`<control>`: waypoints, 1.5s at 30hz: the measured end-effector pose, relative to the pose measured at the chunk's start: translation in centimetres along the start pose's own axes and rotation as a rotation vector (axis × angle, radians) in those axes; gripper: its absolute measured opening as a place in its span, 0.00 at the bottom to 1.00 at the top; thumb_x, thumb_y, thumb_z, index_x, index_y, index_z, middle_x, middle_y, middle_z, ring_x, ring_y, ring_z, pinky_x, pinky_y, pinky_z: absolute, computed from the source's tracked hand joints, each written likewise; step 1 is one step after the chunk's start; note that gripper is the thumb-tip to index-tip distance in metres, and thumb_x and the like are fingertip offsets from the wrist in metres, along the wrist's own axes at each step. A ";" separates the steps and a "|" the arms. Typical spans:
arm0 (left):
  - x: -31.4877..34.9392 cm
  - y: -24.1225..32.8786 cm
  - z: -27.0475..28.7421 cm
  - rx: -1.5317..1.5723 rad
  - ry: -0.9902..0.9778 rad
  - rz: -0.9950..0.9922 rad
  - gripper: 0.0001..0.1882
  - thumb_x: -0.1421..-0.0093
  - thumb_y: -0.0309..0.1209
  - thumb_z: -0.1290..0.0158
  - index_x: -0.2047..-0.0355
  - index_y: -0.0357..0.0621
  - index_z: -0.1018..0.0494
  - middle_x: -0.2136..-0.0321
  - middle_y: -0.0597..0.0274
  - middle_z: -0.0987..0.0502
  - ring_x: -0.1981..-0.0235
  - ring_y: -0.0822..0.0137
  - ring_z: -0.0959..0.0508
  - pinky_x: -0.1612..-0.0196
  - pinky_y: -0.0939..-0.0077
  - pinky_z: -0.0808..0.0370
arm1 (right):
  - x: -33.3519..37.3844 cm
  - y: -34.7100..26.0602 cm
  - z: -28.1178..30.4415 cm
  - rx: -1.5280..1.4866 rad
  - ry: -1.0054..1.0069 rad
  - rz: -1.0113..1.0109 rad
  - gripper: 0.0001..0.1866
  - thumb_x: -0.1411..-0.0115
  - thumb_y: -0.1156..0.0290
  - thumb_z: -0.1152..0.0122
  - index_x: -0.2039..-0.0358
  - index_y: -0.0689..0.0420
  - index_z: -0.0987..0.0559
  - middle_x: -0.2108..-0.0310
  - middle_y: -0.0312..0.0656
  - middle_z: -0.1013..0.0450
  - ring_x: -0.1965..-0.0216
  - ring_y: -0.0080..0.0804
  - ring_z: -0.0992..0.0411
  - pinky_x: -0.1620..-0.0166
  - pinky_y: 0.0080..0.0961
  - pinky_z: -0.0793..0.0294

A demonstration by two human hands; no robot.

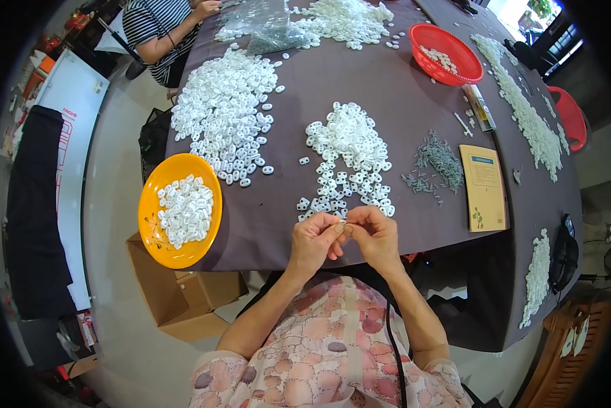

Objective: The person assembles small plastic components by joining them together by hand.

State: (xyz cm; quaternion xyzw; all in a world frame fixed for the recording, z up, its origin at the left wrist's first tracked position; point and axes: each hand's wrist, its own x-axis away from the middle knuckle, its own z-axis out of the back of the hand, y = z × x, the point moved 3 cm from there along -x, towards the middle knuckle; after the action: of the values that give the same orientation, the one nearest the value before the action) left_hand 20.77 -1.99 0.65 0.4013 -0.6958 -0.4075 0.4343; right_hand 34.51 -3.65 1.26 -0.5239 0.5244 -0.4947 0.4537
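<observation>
Hands: together at the near edge of the counter point(305, 81). Clamped between fingertips of left hand point(311, 239) and right hand point(379, 241): small white piece point(341, 222), mostly hidden by the fingers. Directly beyond the fingertips: central pile point(350, 132) of flat, rounded white pieces with two holes each, looser toward the near edge. To the right: scatter of short, slim gray pins point(443, 162), then flat yellow booklet point(484, 194) beside the right edge. Along the left edge: broad heap point(220, 102) of similar glossy pieces. At the near left corner: shallow, smooth orange plate point(152, 197), overhanging the edge, loaded with white pieces. Toward the far right: round red basket point(462, 49). Room for moving: strip of matte, gray-brown cloth between heap and central pile; second strip between central pile and gray pins.
</observation>
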 end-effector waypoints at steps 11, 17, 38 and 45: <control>-0.5 -0.5 0.3 -0.162 -0.097 0.131 0.07 0.39 0.28 0.50 0.65 0.39 0.25 0.77 0.65 0.25 0.83 0.80 0.27 0.84 0.89 0.30 | 0.2 0.1 1.4 0.126 -0.019 -0.014 0.06 0.46 0.84 0.45 0.66 0.63 0.27 0.73 0.36 0.26 0.71 0.18 0.28 0.67 0.15 0.29; -0.3 -1.4 0.0 -0.072 -0.048 0.071 0.06 0.39 0.25 0.51 0.65 0.35 0.26 0.75 0.62 0.24 0.81 0.76 0.24 0.81 0.86 0.27 | 0.1 0.9 1.2 0.095 -0.017 -0.052 0.06 0.46 0.84 0.45 0.67 0.63 0.27 0.73 0.36 0.27 0.71 0.19 0.28 0.67 0.16 0.28; -0.5 -2.2 0.6 0.077 -0.038 0.111 0.05 0.39 0.27 0.50 0.66 0.36 0.29 0.76 0.58 0.23 0.80 0.73 0.23 0.80 0.83 0.25 | -7.7 -0.3 5.7 1.041 0.222 0.157 0.08 0.50 0.70 0.39 0.71 0.58 0.25 0.71 0.44 0.32 0.65 0.43 0.31 0.64 0.37 0.32; -0.5 -1.8 0.7 0.113 -0.002 0.129 0.06 0.40 0.28 0.48 0.66 0.37 0.28 0.74 0.61 0.23 0.80 0.75 0.24 0.82 0.85 0.27 | -6.9 -0.1 6.4 0.786 0.217 0.177 0.06 0.51 0.73 0.38 0.73 0.60 0.24 0.77 0.42 0.29 0.75 0.35 0.29 0.70 0.29 0.31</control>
State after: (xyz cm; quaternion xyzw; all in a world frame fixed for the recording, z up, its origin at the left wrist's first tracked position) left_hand 20.64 -1.98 -1.30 0.3791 -0.7425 -0.3392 0.4357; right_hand 41.18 3.02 0.47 -0.2086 0.3832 -0.6687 0.6021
